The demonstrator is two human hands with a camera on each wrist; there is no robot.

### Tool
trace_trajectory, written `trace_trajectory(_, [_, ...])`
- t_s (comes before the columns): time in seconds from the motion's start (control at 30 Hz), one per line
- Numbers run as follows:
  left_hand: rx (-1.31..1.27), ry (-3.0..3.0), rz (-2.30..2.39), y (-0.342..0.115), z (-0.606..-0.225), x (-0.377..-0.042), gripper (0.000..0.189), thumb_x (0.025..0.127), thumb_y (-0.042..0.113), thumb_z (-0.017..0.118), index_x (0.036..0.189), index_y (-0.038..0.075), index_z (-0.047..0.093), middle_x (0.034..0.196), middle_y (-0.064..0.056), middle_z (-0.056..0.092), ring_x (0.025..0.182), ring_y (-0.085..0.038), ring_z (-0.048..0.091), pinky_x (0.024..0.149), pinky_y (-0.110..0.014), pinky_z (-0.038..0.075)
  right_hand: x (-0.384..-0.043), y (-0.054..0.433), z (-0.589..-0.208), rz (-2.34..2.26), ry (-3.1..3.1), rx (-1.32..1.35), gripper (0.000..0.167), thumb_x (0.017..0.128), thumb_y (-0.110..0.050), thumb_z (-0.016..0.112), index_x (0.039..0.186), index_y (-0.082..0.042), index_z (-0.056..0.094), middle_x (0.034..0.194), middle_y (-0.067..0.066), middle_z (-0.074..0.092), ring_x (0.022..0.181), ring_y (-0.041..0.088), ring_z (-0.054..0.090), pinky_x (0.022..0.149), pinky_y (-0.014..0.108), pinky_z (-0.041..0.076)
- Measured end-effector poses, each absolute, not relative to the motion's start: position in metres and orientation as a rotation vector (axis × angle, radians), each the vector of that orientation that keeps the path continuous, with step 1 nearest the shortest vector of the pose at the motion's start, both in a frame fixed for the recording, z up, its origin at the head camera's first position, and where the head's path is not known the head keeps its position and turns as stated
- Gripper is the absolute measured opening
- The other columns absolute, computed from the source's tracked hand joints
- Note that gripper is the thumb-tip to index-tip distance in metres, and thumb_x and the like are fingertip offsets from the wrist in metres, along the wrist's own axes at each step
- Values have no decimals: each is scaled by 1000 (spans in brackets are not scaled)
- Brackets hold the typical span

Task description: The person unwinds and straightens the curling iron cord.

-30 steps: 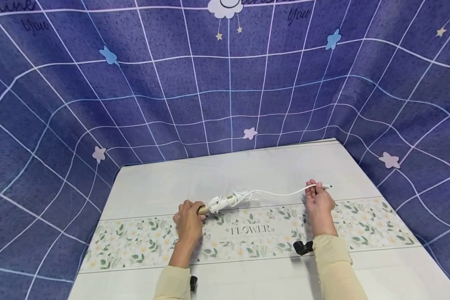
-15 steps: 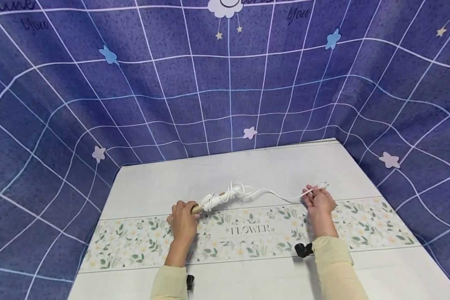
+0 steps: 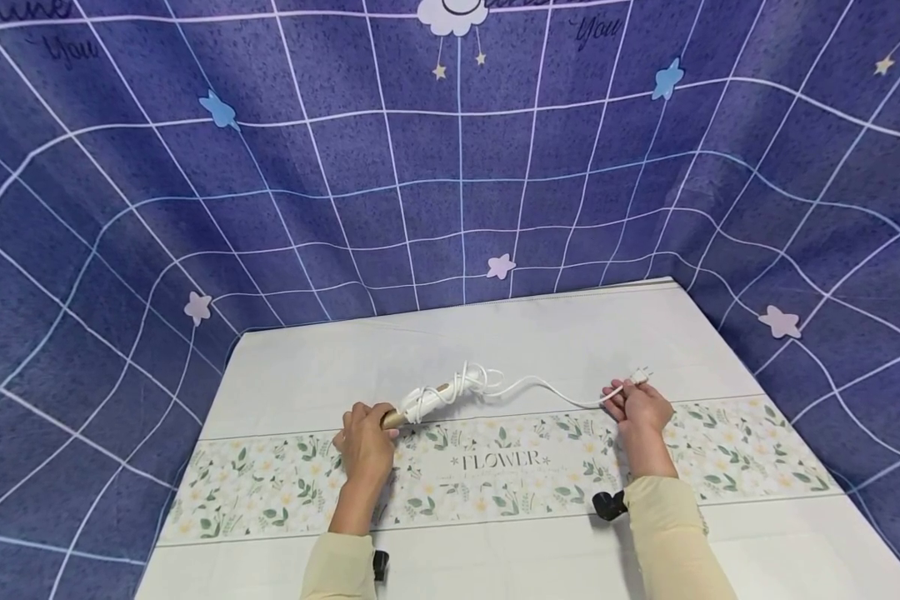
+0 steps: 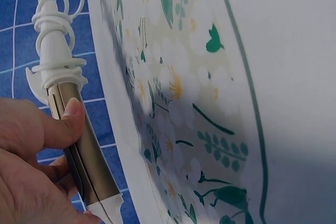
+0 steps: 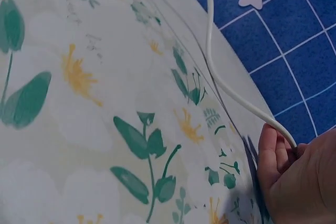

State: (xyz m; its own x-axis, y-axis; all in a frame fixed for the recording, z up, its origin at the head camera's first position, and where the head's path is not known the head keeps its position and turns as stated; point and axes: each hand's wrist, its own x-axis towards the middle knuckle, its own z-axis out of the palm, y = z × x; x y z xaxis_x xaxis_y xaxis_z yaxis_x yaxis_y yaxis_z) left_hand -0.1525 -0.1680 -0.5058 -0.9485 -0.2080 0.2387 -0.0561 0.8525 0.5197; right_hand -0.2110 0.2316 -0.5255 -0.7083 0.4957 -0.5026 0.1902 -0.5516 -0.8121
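A white and gold curling iron (image 3: 441,393) has its white cord (image 3: 534,381) looped loosely round the handle. My left hand (image 3: 367,442) grips its gold barrel (image 4: 97,156), thumb on top in the left wrist view. From the handle the free cord runs slack to the right. My right hand (image 3: 642,414) pinches it just below the plug (image 3: 640,377), whose prongs point up and away. In the right wrist view the cord curves into the curled fingers, and the plug is hidden there.
A white table cover (image 3: 450,337) with a flowered band lies under both hands. Behind and at both sides hangs a blue curtain (image 3: 457,208) with a white grid and stars. Black wrist cameras sit on both sleeves.
My left hand has drawn the curling iron slightly left, its handle end swinging away. The cord has sagged from nearly straight to a curve. In my right hand the plug has tilted away.
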Motion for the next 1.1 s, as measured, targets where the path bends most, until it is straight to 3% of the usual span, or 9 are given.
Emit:
trace_trajectory(0.43, [244,-2754,-766,-168,-505,-154,33,80,9,74,112,12,69,103,-11,56,102,-30,47,90,-57,32,-209,231,-527,2147,-1748,-1064,39,97,-5,55,133,8,49,80,6,68,65,13,69,62,29,57])
trace_trajectory(0.67, [235,-2714,-767,-168,-505,-153,33,78,6,75,110,11,69,101,-13,56,101,-32,48,87,-58,32,-208,226,-515,1954,-2068,-981,62,92,-8,60,145,8,31,88,18,68,56,13,66,59,28,57])
trace_trajectory(0.8, [237,-2716,-780,-168,-504,-153,33,79,6,75,110,11,69,101,-13,55,100,-32,48,87,-58,32,-208,224,-512,1799,-2219,-963,65,90,-9,63,143,11,31,83,18,70,54,14,65,65,32,57])
trace_trajectory(0.9, [244,-2714,-781,-168,-504,-153,32,78,6,75,110,11,69,100,-12,55,100,-32,48,87,-58,32,-208,224,-511,1671,-2304,-928,63,90,-11,64,140,13,35,86,23,70,64,25,70,85,39,53])
trace_trajectory(0.97, [248,-2715,-783,-168,-505,-153,33,78,6,75,110,11,69,100,-13,55,100,-32,48,87,-58,32,-207,223,-510,1594,-2354,-909,61,90,-13,63,139,13,37,98,27,68,81,33,70,95,43,48])
trace_trajectory(1.1, [250,-2725,-798,-168,-503,-153,33,79,6,75,111,11,68,102,-13,55,102,-32,47,89,-57,32,-206,221,-504,1490,-2401,-872,57,92,-18,60,138,11,41,123,32,56,113,44,56,101,49,42])
